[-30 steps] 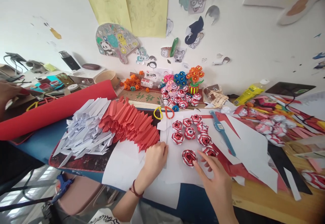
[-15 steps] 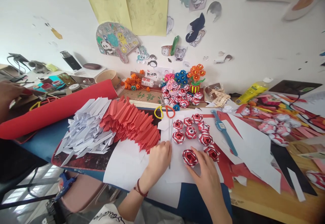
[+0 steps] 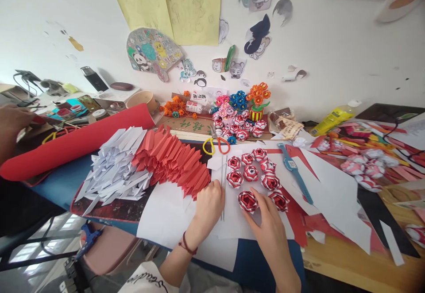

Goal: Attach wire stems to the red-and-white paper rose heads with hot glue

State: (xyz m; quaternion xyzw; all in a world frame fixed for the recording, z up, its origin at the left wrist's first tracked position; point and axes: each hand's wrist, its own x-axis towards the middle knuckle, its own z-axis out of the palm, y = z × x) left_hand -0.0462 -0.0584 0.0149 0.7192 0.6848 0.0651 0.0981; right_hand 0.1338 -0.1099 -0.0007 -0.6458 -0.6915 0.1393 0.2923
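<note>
My right hand (image 3: 269,215) has its thumb and fingers closed round a red-and-white paper rose (image 3: 247,201) at the front of the white paper. Several more paper roses (image 3: 250,173) stand in loose rows behind it, and one sits just right of my fingers. My left hand (image 3: 210,202) is curled into a fist, resting on the white sheet (image 3: 166,215). Thin metal rods (image 3: 224,182) lie upright in view along its right side. Whether the fist grips anything is hidden. Left of it are stacked red folded paper strips (image 3: 172,160) and white folded paper strips (image 3: 116,169).
Scissors (image 3: 215,146) with yellow and orange handles lie behind the roses. A blue watch (image 3: 295,173) rests on paper offcuts to the right. A red roll (image 3: 79,140) lies across the left side, near another person's hand (image 3: 13,122). Flowers (image 3: 237,102) stand by the wall.
The view has shifted slightly. The rose in my right hand seems tilted a little, its top facing me more. My left hand stays in place as a fist.
</note>
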